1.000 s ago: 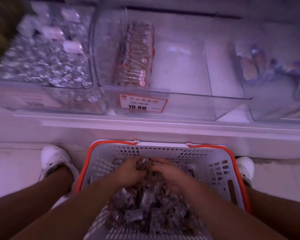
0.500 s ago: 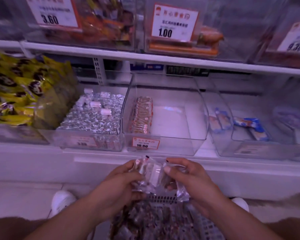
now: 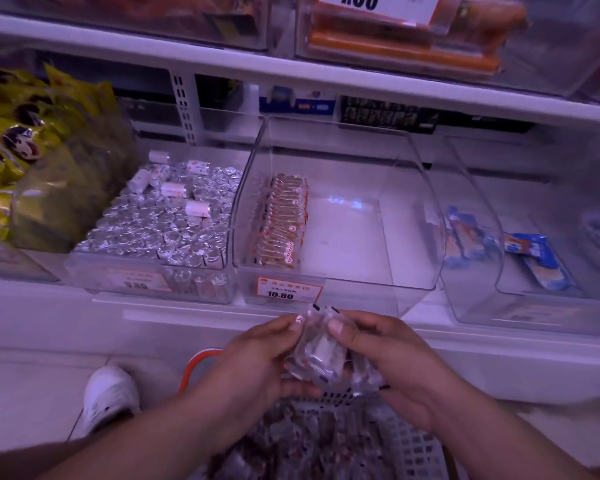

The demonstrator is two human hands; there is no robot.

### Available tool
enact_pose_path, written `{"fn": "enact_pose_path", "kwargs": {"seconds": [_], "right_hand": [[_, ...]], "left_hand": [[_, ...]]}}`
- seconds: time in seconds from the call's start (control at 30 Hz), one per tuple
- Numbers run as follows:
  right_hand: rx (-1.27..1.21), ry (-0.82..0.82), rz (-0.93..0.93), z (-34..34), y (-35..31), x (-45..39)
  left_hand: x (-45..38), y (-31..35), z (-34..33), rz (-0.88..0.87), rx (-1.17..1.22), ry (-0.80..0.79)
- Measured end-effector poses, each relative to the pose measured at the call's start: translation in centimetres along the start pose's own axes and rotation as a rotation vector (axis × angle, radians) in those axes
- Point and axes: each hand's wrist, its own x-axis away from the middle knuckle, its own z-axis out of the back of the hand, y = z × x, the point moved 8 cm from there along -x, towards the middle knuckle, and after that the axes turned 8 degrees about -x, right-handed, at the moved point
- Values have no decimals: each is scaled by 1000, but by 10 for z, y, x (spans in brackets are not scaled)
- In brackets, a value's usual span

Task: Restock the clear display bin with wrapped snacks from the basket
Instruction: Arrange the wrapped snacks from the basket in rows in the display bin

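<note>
White shop shelving [image 3: 222,69] running across frame under dim purplish light. Upper shelf carrying bins of orange packets [image 3: 402,46] behind price card [image 3: 378,5]. Lower shelf showing yellow bags [image 3: 21,133] at left, foil-wrapped sweets [image 3: 160,223] beside them, blue packets [image 3: 530,258] at right. Pale tiled floor [image 3: 32,386] lying below.

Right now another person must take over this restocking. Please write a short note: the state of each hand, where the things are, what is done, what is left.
Left hand and right hand: both grip one bundle of wrapped snacks, held above the basket and in front of the shelf.
Clear display bin, price tag 10.80: one row of snacks stands along its left wall; the rest of its floor is bare.
Basket: many wrapped snacks remain inside.
Done: a bundle is picked up.
Left: place it in the bin, then go on from the basket.
</note>
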Motion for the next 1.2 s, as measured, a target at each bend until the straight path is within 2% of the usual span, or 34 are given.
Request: {"fn": "enact_pose_path", "kwargs": {"seconds": [0.1,0.2,0.27,0.33,0.4,0.47,0.57,0.63,0.7,0.77,0.8,0.83,0.9,1.07,1.13,1.2], "right_hand": [[68,-50,17,-7,-3,0],[205,13,168,-6,-12,2],[348,87,388,-4,-23,7],[508,134,718,-8,-39,23],[802,79,1043,-26,-42,41],[1069,-23,1192,-45,-30,49],[1200,-151,1104,-59,-14,45],[1051,-150,921,-56,-12,39],[603,-115,653,-43,-15,30],[65,-155,349,-33,-7,18],[-107,-170,233,-30,-2,15],[-160,-168,163,-26,-1,14],[-11,-96,149,-16,-4,13],[404,58,305,-17,-7,17],[444,132,355,-19,-1,18],[387,293,400,-12,1,18]], "left_hand": [[-1,-5,1,23,-5,0],[-1,-11,3,65,25,2],[-2,-14,7,111,55,27],[-2,-16,7,167,120,26],[1,-12,-1,164,214,-35],[5,-5,-12,107,273,-119],[5,1,-6,18,304,-69],[2,6,11,-33,250,48],[0,11,27,-63,198,146],[-1,11,38,-76,154,212],[-1,10,41,-78,135,236],[0,8,43,-80,126,255],[1,5,44,-90,118,280],[7,-2,37,-144,-70,369],[8,-7,29,-151,-68,373],[9,-12,23,-166,-25,390]]}}
